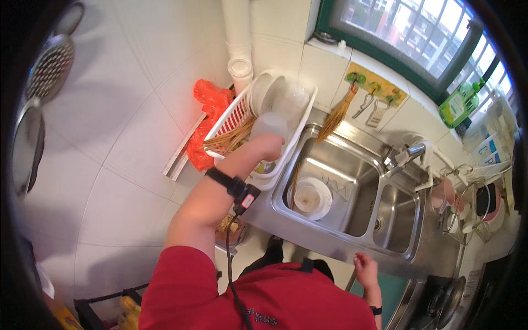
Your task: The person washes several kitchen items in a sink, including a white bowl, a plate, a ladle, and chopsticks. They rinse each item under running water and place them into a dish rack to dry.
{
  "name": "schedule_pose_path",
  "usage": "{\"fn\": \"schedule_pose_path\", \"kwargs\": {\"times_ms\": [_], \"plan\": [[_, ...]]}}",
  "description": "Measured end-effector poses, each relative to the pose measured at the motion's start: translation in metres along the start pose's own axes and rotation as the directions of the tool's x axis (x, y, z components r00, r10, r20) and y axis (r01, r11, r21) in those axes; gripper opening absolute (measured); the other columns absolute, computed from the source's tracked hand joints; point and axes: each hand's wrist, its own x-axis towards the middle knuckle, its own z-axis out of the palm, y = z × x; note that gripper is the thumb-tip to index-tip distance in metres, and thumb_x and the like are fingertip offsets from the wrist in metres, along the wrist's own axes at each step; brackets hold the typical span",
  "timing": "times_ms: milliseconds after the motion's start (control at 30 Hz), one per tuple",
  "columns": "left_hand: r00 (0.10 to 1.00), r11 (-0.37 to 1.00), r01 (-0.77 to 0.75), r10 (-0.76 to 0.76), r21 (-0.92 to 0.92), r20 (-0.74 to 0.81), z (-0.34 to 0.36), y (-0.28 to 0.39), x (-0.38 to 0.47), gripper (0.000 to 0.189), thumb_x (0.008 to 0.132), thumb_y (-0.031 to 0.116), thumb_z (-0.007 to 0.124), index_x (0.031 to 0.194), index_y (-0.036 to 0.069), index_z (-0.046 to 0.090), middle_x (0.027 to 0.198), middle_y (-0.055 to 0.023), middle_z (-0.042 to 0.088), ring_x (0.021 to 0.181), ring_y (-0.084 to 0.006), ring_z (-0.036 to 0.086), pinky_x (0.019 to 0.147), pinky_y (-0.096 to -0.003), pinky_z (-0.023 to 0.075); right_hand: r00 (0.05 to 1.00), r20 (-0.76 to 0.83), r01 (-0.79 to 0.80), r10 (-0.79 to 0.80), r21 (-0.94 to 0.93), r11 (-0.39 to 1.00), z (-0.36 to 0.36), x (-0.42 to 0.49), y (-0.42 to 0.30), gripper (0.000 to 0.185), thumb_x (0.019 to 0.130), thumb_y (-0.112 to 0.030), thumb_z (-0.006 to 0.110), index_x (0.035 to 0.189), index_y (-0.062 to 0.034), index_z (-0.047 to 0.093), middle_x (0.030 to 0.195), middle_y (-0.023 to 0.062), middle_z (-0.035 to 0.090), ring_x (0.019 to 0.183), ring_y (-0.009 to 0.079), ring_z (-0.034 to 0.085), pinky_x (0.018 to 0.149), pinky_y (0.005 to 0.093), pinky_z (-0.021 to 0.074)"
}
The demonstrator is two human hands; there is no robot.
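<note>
Over the white plastic dish rack [299, 134], my left hand [272, 147] grips a pale, slightly blurred bowl [270, 123]. Behind that bowl, white plates [260, 95] stand on edge and other bowls [295, 97] fill the rack's far end. Wooden chopsticks [231, 138] lie on the rack's left side. My right hand [365, 268] hangs by the counter's front edge with its fingers curled, and I see nothing in it. In the large basin of the steel sink [350, 220], a soiled bowl [307, 199] rests on a white plate [326, 202], with chopsticks [295, 177] leaning beside them.
A red plastic bag [202, 142] lies between rack and wall. The faucet [406, 156] stands behind the sink's divider. A straw brush [338, 115] and peelers [376, 113] hang on the wall. Dish soap [458, 105] sits on the sill. A wire rack [466, 218] holds utensils at right.
</note>
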Motion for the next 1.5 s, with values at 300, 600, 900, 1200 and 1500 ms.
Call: {"fn": "schedule_pose_path", "kwargs": {"times_ms": [300, 600, 900, 1200, 1500], "plan": [[0.990, 0.991, -0.115, 0.120, 0.076, -0.073, -0.002, -0.025, 0.021, 0.013, 0.071, 0.007, 0.057, 0.080, 0.003, 0.065, 0.085, -0.0174, 0.063, 0.075, -0.0356, 0.060, 0.066, -0.0391, 0.0485, 0.966, -0.005, 0.257, -0.258, -0.088, 0.962, 0.000, 0.080, -0.073, 0.014, 0.079, -0.009, 0.060, 0.089, -0.0002, 0.060, 0.077, 0.0150, 0.060, 0.067, 0.0271, 0.059, 0.061, 0.0335, 0.0469], [0.728, 0.522, -0.180, -0.500, -0.834, -0.470, -0.070, -0.057, -0.021, 0.010, 0.078, 0.004, 0.058, 0.085, -0.002, 0.063, 0.071, -0.0082, 0.062, 0.061, -0.0140, 0.058, 0.057, -0.0249, 0.0485, 0.674, -0.011, 0.739, -0.739, 0.022, 0.674, 0.021, 0.155, -0.218, 0.009, 0.076, -0.004, 0.058, 0.085, -0.0032, 0.060, 0.079, 0.0141, 0.059, 0.072, 0.0321, 0.057, 0.062, 0.0367, 0.0465], [0.166, 0.063, -0.792, -0.935, -0.607, -0.313, -0.072, -0.117, -0.175, 0.021, 0.084, 0.003, 0.056, 0.103, -0.004, 0.052, 0.093, -0.0083, 0.054, 0.082, -0.0124, 0.056, 0.076, -0.0268, 0.0532, 0.425, 0.519, 0.879, -0.741, -0.042, 0.475, 0.109, 0.244, -0.316, 0.024, 0.073, -0.005, 0.054, 0.096, -0.0045, 0.060, 0.092, 0.0158, 0.061, 0.089, 0.0333, 0.057, 0.077, 0.0414, 0.0458], [-0.108, 0.042, -0.835, -0.990, -0.548, 0.089, 0.084, -0.121, -0.279, 0.019, 0.087, 0.003, 0.051, 0.105, 0.000, 0.049, 0.104, -0.0065, 0.051, 0.085, -0.0123, 0.054, 0.074, -0.0217, 0.0517, 0.254, 0.926, 0.932, -0.281, -0.156, 0.328, 0.192, 0.294, -0.338, 0.039, 0.063, -0.010, 0.061, 0.102, -0.0042, 0.057, 0.099, 0.0160, 0.060, 0.095, 0.0308, 0.057, 0.080, 0.0372, 0.0453], [-0.029, -0.125, -0.883, -0.948, -0.453, 0.318, 0.202, -0.108, -0.245, 0.020, 0.091, 0.004, 0.042, 0.110, 0.000, 0.046, 0.104, -0.0088, 0.049, 0.089, -0.0151, 0.053, 0.079, -0.0220, 0.0513, 0.178, 0.907, 0.863, -0.382, 0.043, 0.503, 0.170, 0.313, -0.329, 0.025, 0.068, -0.007, 0.055, 0.093, -0.0042, 0.058, 0.088, 0.0131, 0.061, 0.087, 0.0279, 0.057, 0.075, 0.0355, 0.0443]]}}
